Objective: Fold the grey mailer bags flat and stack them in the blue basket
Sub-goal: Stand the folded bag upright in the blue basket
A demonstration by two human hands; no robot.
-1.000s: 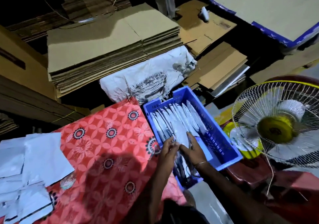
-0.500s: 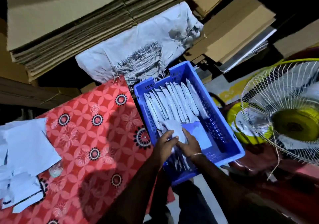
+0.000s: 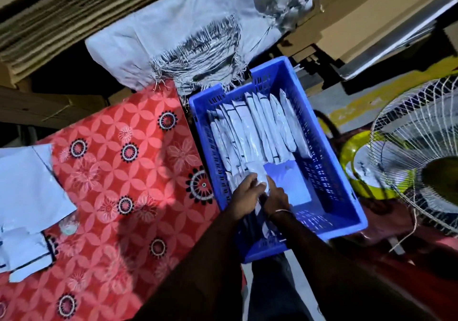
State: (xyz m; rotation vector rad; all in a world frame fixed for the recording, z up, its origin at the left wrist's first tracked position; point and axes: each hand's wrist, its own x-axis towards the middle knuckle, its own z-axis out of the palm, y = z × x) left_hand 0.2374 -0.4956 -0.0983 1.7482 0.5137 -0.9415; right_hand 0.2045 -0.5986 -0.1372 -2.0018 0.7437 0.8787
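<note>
- Nearest us, our left hand [image 3: 244, 193] and right hand [image 3: 276, 197] meet inside the blue basket [image 3: 347, 197], at its near-left part, both with fingers curled onto one folded mailer bag [image 3: 256, 172] that they hold between them.
- That bag sits directly ahead of our fingertips, touching the near end of the row; its long axis runs away from us, roughly parallel to the bags already standing there. Both hands are equally close to it (neither has to reach).
- We judge the coming move as a short push forward and down, sliding this bag in line with the row, so keeping its long axis matched to the others is what counts.
- Farther in, the row of folded bags [image 3: 257, 127] stands on edge, leaning across the basket's left and middle; the right side of the floor shows bare blue.
- Off to our left, unfolded mailer bags [image 3: 27, 184] lie on the red patterned cloth [image 3: 128, 172], so more folding seems to remain.
- Beyond the basket lies a white woven sack [image 3: 186, 23], and to the right stands a fan [image 3: 421, 162].
</note>
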